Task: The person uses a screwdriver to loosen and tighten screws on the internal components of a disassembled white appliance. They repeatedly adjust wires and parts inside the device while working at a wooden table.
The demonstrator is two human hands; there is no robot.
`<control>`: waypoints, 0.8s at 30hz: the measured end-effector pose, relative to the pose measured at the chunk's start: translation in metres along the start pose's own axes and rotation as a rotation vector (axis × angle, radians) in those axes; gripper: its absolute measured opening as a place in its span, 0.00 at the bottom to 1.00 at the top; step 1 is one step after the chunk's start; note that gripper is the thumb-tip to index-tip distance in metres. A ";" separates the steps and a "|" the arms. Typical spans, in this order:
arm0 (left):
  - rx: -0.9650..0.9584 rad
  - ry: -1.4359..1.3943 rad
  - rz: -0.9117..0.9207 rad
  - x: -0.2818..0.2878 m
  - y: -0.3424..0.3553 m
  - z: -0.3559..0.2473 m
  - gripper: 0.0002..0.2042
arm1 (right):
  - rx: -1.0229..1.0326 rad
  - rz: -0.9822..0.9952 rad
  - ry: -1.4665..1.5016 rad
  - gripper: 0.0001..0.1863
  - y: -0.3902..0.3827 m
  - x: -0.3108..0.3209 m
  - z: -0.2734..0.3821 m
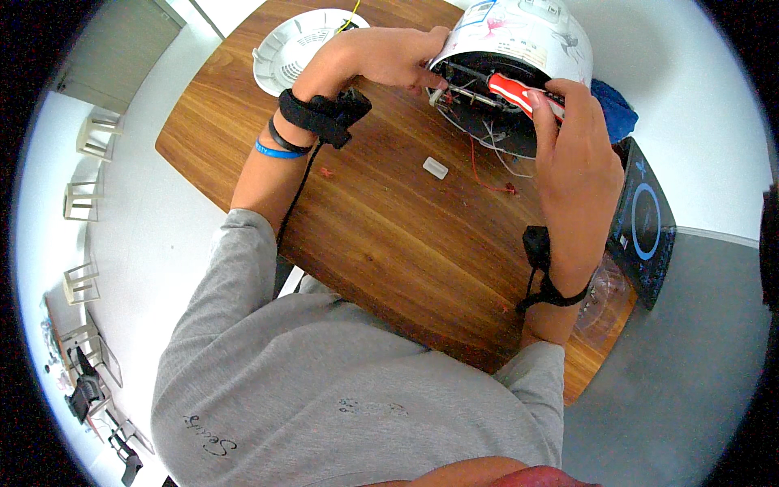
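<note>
A white rounded appliance point(523, 28) with pink decoration lies on its side at the back of the wooden table point(389, 235), its open underside showing dark innards and loose wires. My left hand point(385, 58) grips the appliance's left rim, fingertips at the opening. My right hand point(576, 162) is closed on a red-and-white screwdriver point(507, 92), whose shaft reaches into the open underside; the tip is hard to make out. A red wire point(495, 187) hangs from it onto the table. A small white rectangular piece point(435, 167) lies below the appliance.
A white vented plate point(284, 49) lies at the back left. At the right are a blue cloth point(617, 109), a black induction cooktop point(665, 235) and a clear tray point(599, 300) with small parts. Pale chairs point(79, 201) stand along the left wall.
</note>
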State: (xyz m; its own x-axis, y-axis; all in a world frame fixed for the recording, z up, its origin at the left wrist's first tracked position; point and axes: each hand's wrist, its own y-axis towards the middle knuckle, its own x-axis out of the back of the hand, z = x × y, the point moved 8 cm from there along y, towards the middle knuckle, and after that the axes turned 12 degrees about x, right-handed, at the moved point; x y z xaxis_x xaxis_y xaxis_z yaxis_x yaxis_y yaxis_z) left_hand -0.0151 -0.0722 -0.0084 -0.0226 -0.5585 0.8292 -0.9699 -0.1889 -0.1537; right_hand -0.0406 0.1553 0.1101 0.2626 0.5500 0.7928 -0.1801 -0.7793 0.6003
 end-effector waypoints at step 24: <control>-0.046 0.017 0.010 -0.002 0.001 0.004 0.34 | 0.240 0.144 0.151 0.19 0.000 0.006 0.016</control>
State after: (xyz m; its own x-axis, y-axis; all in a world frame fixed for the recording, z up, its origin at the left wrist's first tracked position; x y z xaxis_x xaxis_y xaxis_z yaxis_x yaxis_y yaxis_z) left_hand -0.0153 -0.0746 -0.0124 -0.0358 -0.5463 0.8368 -0.9797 -0.1459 -0.1371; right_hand -0.0242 0.1538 0.1138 0.1042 0.4536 0.8851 0.0283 -0.8909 0.4533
